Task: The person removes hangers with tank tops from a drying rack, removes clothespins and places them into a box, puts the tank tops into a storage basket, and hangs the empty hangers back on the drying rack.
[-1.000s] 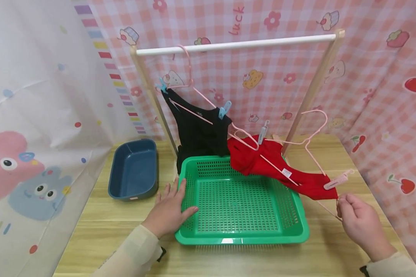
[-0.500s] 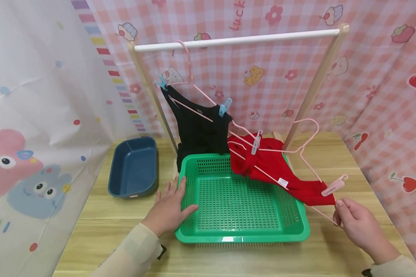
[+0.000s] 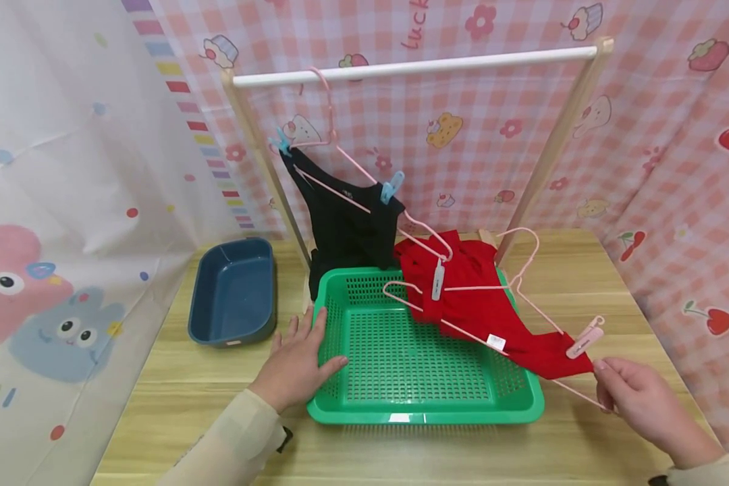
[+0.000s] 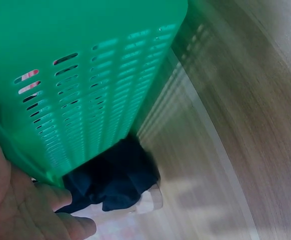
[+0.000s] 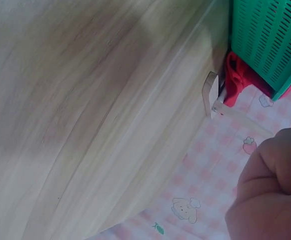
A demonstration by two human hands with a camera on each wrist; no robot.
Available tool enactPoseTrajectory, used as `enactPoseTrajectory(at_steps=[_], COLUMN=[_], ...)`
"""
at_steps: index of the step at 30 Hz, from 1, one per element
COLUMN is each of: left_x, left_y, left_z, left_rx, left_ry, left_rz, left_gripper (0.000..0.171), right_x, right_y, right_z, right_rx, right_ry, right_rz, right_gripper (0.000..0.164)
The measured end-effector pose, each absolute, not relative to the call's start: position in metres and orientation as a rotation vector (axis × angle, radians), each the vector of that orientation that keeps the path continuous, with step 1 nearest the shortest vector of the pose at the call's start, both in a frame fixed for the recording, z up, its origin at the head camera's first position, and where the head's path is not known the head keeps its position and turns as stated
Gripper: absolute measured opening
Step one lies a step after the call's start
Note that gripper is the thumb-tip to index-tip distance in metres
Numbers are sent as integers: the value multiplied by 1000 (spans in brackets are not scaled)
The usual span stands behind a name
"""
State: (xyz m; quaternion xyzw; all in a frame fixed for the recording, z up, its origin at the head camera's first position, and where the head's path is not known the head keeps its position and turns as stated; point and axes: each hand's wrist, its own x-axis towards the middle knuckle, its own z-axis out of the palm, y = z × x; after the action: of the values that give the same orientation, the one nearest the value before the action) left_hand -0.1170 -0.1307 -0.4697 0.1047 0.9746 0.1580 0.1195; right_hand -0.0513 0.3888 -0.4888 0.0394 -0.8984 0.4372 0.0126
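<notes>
In the head view my right hand (image 3: 640, 405) pinches the right end of a pink hanger (image 3: 519, 275) at the corner of a red garment (image 3: 480, 297). A pink clothespin (image 3: 585, 341) clips the garment's right end, and a grey clothespin (image 3: 438, 280) sits near its left part. The garment and hanger lie slanted over the right side of a green basket (image 3: 413, 364). My left hand (image 3: 294, 368) rests on the basket's left rim with its fingers straight. In the right wrist view my right hand (image 5: 273, 185) shows curled fingers; what they hold is out of sight there.
Behind the basket stands a rack with a white rail (image 3: 419, 65). A black garment (image 3: 346, 216) hangs from it on another pink hanger, held by blue clothespins (image 3: 391, 187). A dark blue tub (image 3: 232, 293) stands left of the basket on the wooden table (image 3: 219, 398).
The right hand has lowered slightly, nearer the body. The red garment's hanger has tilted, its hook and left end moving left and down over the basket. My left hand stays put.
</notes>
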Motion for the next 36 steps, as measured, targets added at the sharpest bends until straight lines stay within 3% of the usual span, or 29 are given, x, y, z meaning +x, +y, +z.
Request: enactPoseTrajectory(at_steps=[19,36], left_x=[-118,-123], left_y=[-130,-130], left_z=[-472,-461], left_rx=[311,361], left_ry=[2859,2871], left_rz=[461,392], left_gripper=[97,91], right_x=[-53,-50], right_y=[388,371], right_z=[-482,-479], right_rx=[443,378], right_ry=[-2984,-3014], right_rz=[1547,1430], right_gripper=[42,39])
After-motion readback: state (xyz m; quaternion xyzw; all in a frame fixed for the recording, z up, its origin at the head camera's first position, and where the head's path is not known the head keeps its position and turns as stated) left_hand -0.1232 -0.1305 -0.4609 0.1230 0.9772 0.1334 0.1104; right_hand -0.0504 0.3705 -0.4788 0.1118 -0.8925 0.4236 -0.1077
